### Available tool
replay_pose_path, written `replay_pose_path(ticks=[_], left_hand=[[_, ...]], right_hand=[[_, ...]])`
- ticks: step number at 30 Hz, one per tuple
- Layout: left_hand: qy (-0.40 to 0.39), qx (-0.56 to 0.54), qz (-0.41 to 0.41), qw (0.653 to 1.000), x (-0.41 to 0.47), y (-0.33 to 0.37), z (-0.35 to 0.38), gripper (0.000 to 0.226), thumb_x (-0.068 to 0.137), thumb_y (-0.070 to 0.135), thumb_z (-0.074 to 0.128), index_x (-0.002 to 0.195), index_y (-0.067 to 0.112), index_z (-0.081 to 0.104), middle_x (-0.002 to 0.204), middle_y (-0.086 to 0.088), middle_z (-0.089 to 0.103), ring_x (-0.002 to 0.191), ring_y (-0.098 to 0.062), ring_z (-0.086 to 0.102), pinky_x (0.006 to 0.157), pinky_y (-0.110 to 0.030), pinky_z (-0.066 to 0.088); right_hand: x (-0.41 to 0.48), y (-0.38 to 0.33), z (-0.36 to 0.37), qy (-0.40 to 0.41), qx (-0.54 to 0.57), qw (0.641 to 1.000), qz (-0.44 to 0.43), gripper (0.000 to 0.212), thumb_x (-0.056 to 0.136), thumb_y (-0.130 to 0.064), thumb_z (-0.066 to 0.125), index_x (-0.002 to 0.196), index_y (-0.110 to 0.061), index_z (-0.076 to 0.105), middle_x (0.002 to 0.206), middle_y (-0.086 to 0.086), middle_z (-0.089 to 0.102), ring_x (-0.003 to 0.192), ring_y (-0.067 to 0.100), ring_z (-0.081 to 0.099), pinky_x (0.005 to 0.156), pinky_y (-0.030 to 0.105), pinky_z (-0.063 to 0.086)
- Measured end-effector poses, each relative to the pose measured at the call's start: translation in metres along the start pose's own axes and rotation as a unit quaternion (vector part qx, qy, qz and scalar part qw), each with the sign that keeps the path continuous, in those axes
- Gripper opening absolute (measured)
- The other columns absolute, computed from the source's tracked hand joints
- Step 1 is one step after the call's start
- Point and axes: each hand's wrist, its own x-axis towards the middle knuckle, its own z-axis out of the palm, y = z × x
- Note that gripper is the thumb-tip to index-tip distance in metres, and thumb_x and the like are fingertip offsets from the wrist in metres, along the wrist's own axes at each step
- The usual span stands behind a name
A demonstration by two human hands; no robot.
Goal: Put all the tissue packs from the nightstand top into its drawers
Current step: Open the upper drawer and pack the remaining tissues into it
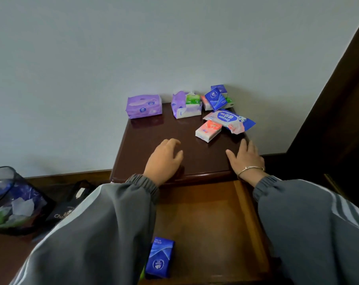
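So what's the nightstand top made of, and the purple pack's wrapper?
The nightstand top looks like dark wood with a glossy varnish: it faintly mirrors the purple pack. That pack's wrapper seems to be thin, soft plastic film: it is creased and slightly shiny.

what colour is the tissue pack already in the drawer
Blue with a white logo, seen in the head view: the pack lies in the open drawer.

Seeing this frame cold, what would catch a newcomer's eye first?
Colourful tissue packs crowd the back right of the nightstand top, with a purple pack apart at back left. The left hand and right hand, both empty, reach over its front edge, above an open drawer holding one blue pack.
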Motion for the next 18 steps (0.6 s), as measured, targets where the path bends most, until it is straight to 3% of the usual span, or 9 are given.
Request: replay_pose_path(ticks=[7,12,15,18], left_hand=[[-0.059,-0.058,-0.085,0.993,0.098,0.027,0.044,0.065,0.087,0.046,0.061,0.137,0.01,0.041,0.138,-0.011,0.043,0.125,-0.028,0.048,0.104,-0.043,0.04],[-0.094,-0.04,-0.101,0.99,0.142,0.041,0.072,0.077,0.075,0.064,0.064,0.128,0.009,0.047,0.133,-0.011,0.049,0.124,-0.03,0.047,0.102,-0.043,0.041],[-0.135,-0.01,-0.091,0.987,0.156,0.042,0.074,0.072,0.076,0.056,0.068,0.127,0.009,0.049,0.129,-0.012,0.053,0.118,-0.031,0.052,0.094,-0.037,0.045],[-0.237,0.09,-0.084,0.964,0.169,0.033,0.053,0.058,0.078,0.05,0.069,0.116,0.009,0.056,0.109,-0.008,0.06,0.099,-0.027,0.058,0.077,-0.029,0.041]], right_hand=[[0.027,-0.004,0.006,0.028,0.021,0.997,0.064,0.075,0.092,-0.055,0.036,0.147,-0.008,0.016,0.146,0.019,0.032,0.126,0.039,0.041,0.094,0.046,0.041],[0.035,-0.007,0.01,0.059,-0.005,0.994,0.097,0.07,0.093,-0.054,0.034,0.143,-0.008,0.022,0.137,0.019,0.041,0.114,0.037,0.052,0.084,0.041,0.045],[0.04,-0.006,0.011,0.062,-0.027,0.993,0.096,0.067,0.093,-0.052,0.035,0.139,-0.004,0.027,0.132,0.019,0.045,0.108,0.037,0.056,0.079,0.039,0.045],[0.047,-0.006,0.013,0.063,-0.038,0.993,0.097,0.061,0.093,-0.052,0.036,0.129,-0.002,0.035,0.121,0.019,0.053,0.099,0.035,0.06,0.068,0.034,0.041]])
